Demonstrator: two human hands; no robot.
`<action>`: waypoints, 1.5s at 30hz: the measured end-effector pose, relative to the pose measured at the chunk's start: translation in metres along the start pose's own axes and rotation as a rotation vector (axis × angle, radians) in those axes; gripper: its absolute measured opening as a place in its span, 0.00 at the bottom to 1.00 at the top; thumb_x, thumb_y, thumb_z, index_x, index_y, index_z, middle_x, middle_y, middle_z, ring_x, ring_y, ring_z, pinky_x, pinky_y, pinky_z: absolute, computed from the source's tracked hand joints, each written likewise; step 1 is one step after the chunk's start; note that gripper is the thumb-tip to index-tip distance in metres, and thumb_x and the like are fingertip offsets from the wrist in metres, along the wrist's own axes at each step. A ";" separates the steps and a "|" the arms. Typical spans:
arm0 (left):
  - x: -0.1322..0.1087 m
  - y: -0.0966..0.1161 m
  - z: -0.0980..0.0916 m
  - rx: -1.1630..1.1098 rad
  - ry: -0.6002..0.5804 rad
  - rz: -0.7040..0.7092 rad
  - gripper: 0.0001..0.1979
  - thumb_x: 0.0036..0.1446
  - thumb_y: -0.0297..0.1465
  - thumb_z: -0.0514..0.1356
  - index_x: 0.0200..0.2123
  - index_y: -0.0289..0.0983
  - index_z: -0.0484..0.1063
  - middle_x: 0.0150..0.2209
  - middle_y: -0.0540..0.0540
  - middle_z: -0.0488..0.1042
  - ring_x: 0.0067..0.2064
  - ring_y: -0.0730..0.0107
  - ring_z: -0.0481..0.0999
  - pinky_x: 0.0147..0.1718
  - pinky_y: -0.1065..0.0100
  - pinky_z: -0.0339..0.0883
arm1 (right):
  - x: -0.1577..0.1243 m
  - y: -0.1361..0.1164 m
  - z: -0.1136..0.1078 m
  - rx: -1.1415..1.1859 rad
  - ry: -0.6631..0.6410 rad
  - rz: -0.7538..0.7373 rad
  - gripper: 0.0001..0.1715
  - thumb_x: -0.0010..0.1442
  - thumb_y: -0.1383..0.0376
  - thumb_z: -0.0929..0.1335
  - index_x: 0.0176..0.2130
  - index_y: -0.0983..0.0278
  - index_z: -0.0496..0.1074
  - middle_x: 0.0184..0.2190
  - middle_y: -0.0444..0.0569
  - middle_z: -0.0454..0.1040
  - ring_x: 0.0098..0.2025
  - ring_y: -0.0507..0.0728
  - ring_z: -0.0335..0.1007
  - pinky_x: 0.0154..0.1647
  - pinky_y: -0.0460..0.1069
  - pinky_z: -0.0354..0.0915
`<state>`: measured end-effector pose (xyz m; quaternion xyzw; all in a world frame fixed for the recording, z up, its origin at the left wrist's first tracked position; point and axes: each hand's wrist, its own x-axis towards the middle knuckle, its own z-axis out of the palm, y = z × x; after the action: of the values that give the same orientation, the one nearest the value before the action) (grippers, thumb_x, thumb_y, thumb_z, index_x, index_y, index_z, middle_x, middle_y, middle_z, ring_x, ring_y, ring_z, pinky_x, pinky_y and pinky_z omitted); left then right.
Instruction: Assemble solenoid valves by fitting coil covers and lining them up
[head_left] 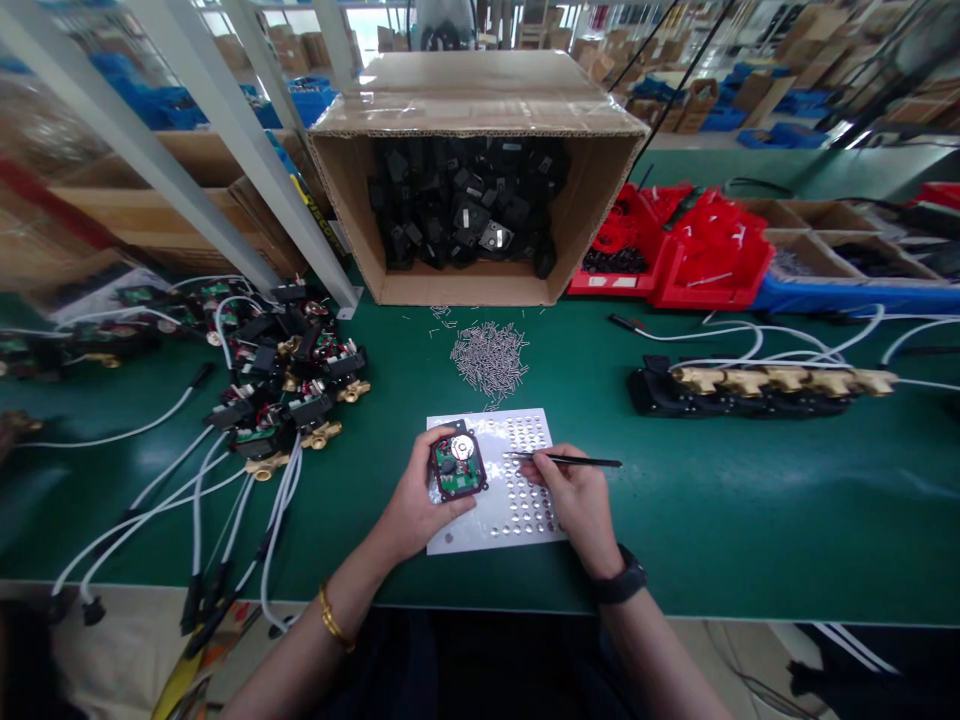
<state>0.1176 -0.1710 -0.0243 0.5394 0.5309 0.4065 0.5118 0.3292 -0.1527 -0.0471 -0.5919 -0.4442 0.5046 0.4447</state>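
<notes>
My left hand grips a black housing with a green circuit board by its sides, its open face and a round white disc turned up. Black tweezers are pinched in my right hand, their tips over the sheet beside the housing. Beneath both hands lies a white sheet bearing rows of small round silvery pieces. Behind the sheet is a heap of small metal pins or screws.
A cardboard box of black housings stands behind the heap. Wired assemblies with brass fittings crowd the left. More brass-fitted units sit at right, below red bins. A slanted metal post rises at left.
</notes>
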 end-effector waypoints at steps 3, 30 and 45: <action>0.001 -0.003 0.002 -0.039 -0.005 0.013 0.36 0.42 0.33 0.68 0.53 0.40 0.54 0.53 0.41 0.61 0.52 0.55 0.67 0.51 0.58 0.62 | 0.000 0.004 0.001 -0.007 0.020 -0.004 0.18 0.54 0.53 0.69 0.33 0.67 0.71 0.27 0.53 0.77 0.29 0.58 0.76 0.31 0.51 0.72; 0.002 0.003 -0.003 -0.124 -0.057 0.025 0.33 0.46 0.34 0.66 0.53 0.38 0.55 0.52 0.40 0.65 0.51 0.56 0.68 0.50 0.59 0.64 | -0.001 0.002 0.000 0.007 -0.011 -0.050 0.18 0.52 0.52 0.69 0.31 0.66 0.72 0.26 0.53 0.77 0.30 0.58 0.75 0.33 0.51 0.71; -0.003 0.008 0.002 -0.111 0.030 0.033 0.36 0.41 0.26 0.68 0.53 0.38 0.57 0.53 0.41 0.64 0.54 0.56 0.66 0.55 0.57 0.58 | -0.007 -0.010 0.002 0.315 0.060 0.049 0.18 0.48 0.58 0.74 0.33 0.66 0.68 0.28 0.52 0.78 0.31 0.58 0.76 0.33 0.50 0.72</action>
<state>0.1206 -0.1732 -0.0163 0.5128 0.5064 0.4515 0.5261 0.3262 -0.1574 -0.0357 -0.5404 -0.3314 0.5610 0.5324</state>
